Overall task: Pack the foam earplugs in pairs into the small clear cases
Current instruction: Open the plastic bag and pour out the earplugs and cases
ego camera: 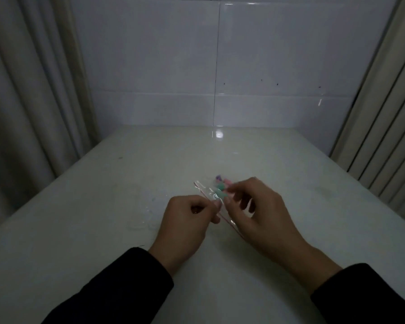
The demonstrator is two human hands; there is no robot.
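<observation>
Hands in dark sleeves meet over a glossy white table (278, 160). Left hand (187, 220), fingers curled, pinches one edge of a small clear zip bag (211, 195). Right hand (260, 206) pinches the opposite edge with thumb and fingertips. Pastel foam earplugs (221, 184), green, pink and purple, sit inside the bag. Faint clear cases (140, 220) lie on the table left of the hands.
</observation>
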